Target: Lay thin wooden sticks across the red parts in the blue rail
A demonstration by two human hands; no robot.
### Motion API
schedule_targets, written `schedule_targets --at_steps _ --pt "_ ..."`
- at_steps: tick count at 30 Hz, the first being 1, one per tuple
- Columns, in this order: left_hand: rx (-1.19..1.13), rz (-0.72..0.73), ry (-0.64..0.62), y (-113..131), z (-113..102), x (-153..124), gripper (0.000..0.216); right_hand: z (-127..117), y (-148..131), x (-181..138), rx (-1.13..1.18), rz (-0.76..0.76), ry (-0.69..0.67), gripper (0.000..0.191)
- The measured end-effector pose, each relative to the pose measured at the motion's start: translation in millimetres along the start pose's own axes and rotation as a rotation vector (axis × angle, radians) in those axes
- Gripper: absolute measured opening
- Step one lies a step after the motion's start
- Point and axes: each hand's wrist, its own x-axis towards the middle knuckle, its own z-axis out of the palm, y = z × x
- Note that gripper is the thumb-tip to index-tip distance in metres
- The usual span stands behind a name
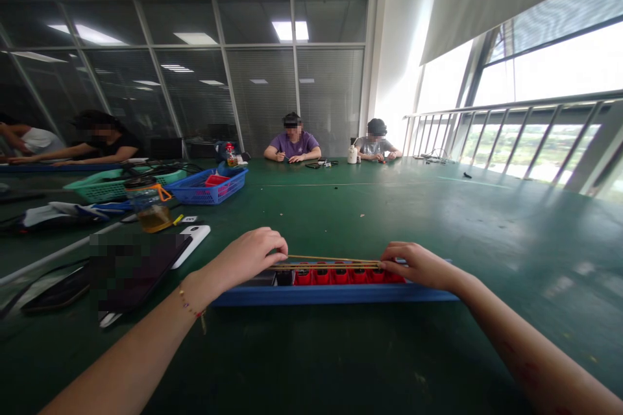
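Observation:
A long blue tray [335,294] lies crosswise on the table in front of me. Inside it stand a row of red parts [321,275] with dark tops and a black part [284,277] at their left. Thin tan rubber bands [335,265] run lengthwise over these parts. Above the tray's left half, the fingers of my left hand [256,249] pinch the end of one band, which rises slightly there. At the right end, my right hand [413,262] closes its fingertips on the bands' other end; its palm hides that part of the tray.
To the left are a dark tablet-like device [146,272], a white device [192,243], a jar of amber liquid [152,207], a blue basket [209,188] and a green basket [104,187]. Several people sit around the large green table [302,217]. A railing [506,136] stands at right.

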Motion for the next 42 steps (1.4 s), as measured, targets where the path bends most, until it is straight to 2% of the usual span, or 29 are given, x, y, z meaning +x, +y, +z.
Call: schedule_targets --at_steps 5,12,16,20,28,36,42 --pt "0.190 -0.005 0.109 -10 -14 -8 0.023 -3 -4 0 0.018 0.013 -0.012 0.037" --pt "0.305 -0.098 0.342 -52 -36 -14 0.030 -7 -6 -1 0.063 0.046 -0.038 0.039" --pt "0.344 -0.164 0.435 -71 -39 -12 0.026 -8 -5 -2 0.067 0.065 -0.040 0.040" --pt "0.331 -0.219 0.352 -82 -26 -3 0.023 -10 -6 -3 0.074 0.071 -0.050 0.040" --pt "0.263 -0.294 0.083 -87 24 25 0.016 -15 -6 -5 0.100 0.122 -0.068 0.042" --pt "0.139 -0.282 -0.037 -82 53 52 0.012 -28 9 -19 0.133 0.229 -0.083 0.042" --pt "0.088 -0.256 -0.109 -79 76 59 0.013 -24 14 -20 0.138 0.193 -0.153 0.042"
